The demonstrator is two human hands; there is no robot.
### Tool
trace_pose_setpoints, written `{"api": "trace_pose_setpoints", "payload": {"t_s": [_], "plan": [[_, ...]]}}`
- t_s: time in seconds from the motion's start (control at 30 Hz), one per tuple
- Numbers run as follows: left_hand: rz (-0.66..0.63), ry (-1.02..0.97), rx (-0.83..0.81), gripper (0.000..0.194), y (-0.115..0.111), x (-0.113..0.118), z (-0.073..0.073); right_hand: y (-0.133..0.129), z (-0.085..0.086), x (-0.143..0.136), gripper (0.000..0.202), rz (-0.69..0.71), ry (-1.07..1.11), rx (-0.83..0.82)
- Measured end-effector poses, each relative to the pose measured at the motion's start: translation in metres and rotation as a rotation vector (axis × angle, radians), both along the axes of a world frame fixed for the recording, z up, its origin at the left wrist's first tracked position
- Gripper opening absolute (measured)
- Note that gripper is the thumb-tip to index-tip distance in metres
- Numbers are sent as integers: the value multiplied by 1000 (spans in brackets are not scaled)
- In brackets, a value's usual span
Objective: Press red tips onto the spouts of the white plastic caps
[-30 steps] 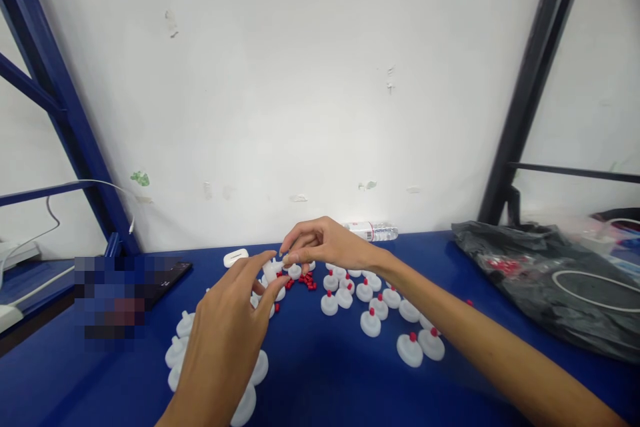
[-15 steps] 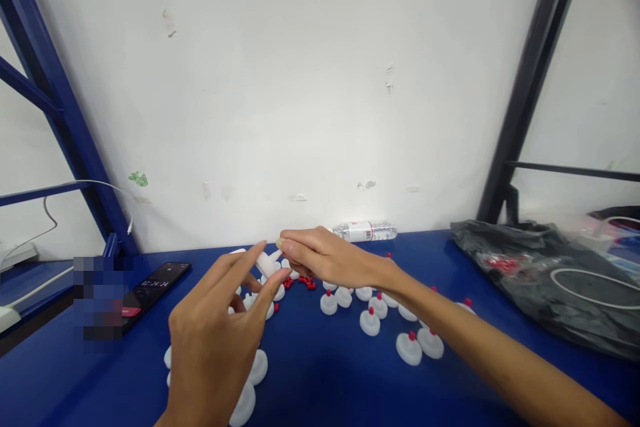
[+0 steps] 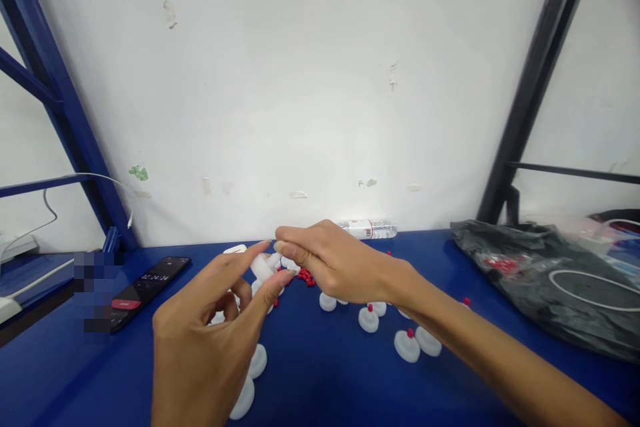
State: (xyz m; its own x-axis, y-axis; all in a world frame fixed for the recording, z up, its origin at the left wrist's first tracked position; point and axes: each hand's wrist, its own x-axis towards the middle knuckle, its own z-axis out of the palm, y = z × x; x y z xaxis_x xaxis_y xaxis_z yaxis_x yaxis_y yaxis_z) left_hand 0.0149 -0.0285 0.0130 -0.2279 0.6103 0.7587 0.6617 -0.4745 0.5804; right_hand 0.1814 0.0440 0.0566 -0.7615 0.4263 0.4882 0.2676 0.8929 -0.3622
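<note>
White cap [image 3: 261, 268] tilted, stem [image 3: 273, 259] toward right hand [image 3: 333, 261] (grip unclear); left hand [image 3: 210, 320] pinching it.

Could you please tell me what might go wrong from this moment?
The left hand pinches the round white plastic piece, which might slip if the grip loosens.

The small red cylindrical pieces lie loose near the right hand, which could scatter them.

White discs with red tips stand near the right forearm in this view; lowering it might knock them.
</note>
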Motion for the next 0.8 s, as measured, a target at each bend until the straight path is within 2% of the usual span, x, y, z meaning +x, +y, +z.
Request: {"api": "trace_pose_setpoints", "payload": {"t_s": [0.17,0.33,0.47,0.63,0.7,0.8], "plan": [[-28,-104,-82,23,-2,-1,2,-5,3,0,26,-21,-33,49],[-74,-144,-169,31,1,-8,5,-4,3,-1,25,44,-35,-7],[-43,-125,-164,36,3,-4,4,-4,7,3,25,1,-84,12],[37,118,-288,45,11,-5,1,5,7,8,37,-64,-188,19],[136,247,-324,49,14,-15,0,15,2,9,41,-71,-242,6],[224,447,-541,47,16,-39,-4,30,-12,9,43,-111,-352,-7]]}}
